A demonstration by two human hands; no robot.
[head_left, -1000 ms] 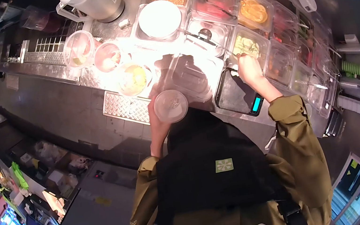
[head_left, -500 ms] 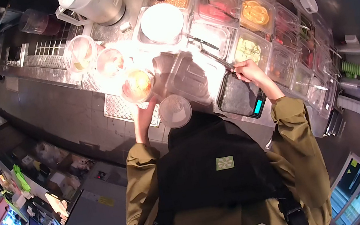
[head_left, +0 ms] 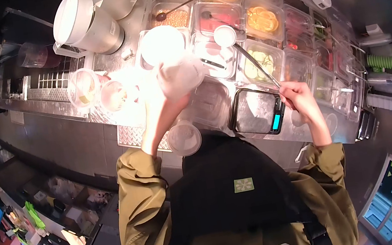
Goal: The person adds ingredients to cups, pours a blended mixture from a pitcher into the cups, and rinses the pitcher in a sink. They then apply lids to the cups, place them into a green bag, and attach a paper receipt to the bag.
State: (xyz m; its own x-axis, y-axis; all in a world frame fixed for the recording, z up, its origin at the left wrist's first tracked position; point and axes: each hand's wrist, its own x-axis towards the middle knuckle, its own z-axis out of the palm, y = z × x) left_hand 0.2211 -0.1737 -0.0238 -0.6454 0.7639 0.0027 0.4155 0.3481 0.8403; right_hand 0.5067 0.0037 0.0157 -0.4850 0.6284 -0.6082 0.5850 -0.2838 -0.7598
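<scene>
My left hand is wrapped round a clear plastic cup, blurred and tilted, in front of a bright white round tub. Glare hides what is inside the cup. The fingers of my right hand are closed on the end of a long-handled ladle. Its round bowl looks white and hangs above the bins, right of the cup. Below that handle lies a black scale with a lit display. A translucent empty-looking cup stands at the counter's near edge.
Clear bins hold cucumber slices, orange slices, a pink food and beige grains. Two filled cups stand at the left under strong light. A lidded steel pitcher is behind them.
My left hand has lifted a cup off the counter and moved it right, tilting it. My right hand has raised the ladle, its bowl now showing above the bins.
</scene>
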